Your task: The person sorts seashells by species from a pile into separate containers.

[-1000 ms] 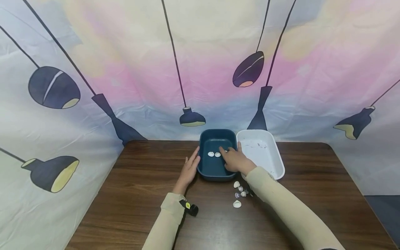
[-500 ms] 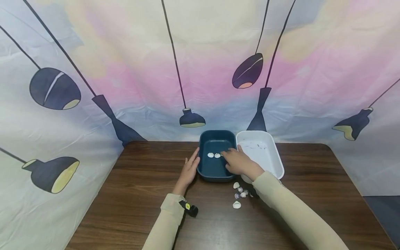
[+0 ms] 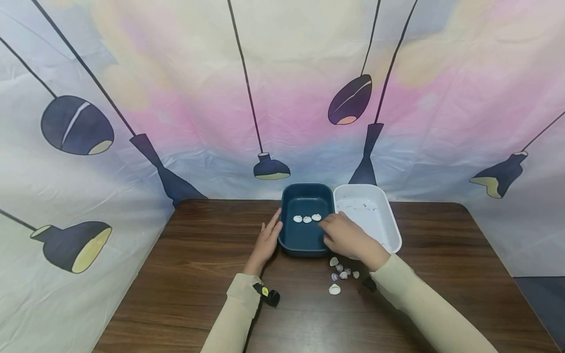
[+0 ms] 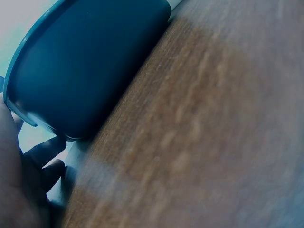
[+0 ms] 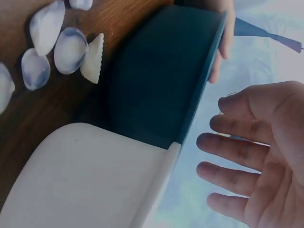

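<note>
A dark teal tray [image 3: 304,242] stands at the table's back edge. Inside it, three white seashells [image 3: 307,219] lie in a row. My left hand [image 3: 267,240] touches the tray's left side with extended fingers; the left wrist view has its fingers [image 4: 45,152] by the tray's outer wall. Over the tray's right side hovers my right hand [image 3: 346,235], close to the rightmost shell. In the right wrist view its fingers [image 5: 232,149] are spread, relaxed and hold nothing. Several loose shells [image 3: 343,275] lie on the table in front of the trays.
A white tray [image 3: 375,215] with small dark specks on its bottom stands against the teal tray's right side. Both sit on a brown wooden table [image 3: 185,274]. Behind rises a cloth backdrop [image 3: 185,88] with painted lamps.
My right hand has drawn back to the right from the third shell, which now shows fully beside the other two. My left hand has stayed at the tray's side.
</note>
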Demonstrator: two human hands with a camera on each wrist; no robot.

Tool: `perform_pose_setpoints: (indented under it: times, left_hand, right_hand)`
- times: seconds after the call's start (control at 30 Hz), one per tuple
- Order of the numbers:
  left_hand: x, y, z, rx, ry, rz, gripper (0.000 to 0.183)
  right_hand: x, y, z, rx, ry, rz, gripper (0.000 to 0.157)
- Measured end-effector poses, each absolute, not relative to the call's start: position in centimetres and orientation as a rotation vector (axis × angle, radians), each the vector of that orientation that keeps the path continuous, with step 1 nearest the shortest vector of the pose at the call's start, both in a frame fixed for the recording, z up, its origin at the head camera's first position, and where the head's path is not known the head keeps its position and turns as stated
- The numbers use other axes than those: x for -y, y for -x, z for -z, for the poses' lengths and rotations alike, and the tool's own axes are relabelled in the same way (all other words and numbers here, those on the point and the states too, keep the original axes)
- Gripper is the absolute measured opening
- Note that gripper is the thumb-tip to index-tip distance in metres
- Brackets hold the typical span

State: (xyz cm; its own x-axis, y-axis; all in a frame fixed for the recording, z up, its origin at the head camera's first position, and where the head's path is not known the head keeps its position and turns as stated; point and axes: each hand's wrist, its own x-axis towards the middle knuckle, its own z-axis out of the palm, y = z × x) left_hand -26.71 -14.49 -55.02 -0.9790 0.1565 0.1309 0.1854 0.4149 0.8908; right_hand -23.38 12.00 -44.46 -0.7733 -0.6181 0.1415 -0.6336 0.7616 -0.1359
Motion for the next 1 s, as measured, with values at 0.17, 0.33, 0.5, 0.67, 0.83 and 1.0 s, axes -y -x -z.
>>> perform_pose_setpoints:
  times: [0.17,0.33,0.5,0.67,0.83,1.0]
  left_hand:
    - [14.5,26.7,55.0,2.612,0.32,1.662,0.053]
    - [14.5,26.6,54.9,2.612,0.328,1.666,0.053]
    - [14.4,26.6,54.9,2.608,0.327,1.671,0.053]
    - [14.4,26.6,55.0,2.618,0.321,1.658,0.054]
    - [14.5,26.6,55.0,2.628,0.322,1.655,0.057]
    - [14.5,26.7,54.9,2.63,0.322,1.662,0.057]
  right_hand:
    - [-12.5,21.9,44.1,2.831,-1.044,-0.325,0.021]
    - [-12.8,20.8,44.1,2.828,-1.056,-0.344,0.015]
    - [-12.9,19.5,44.1,2.786,-1.096,-0.375,0.009]
    - [-12.9,18.0,44.5,2.82,-1.102,-0.445,0.01]
    - [-13.3,16.9,45.3,2.857,-1.11,-0.485,0.009]
    - [-13.8,16.1,46.1,2.867,-1.127,-0.503,0.002]
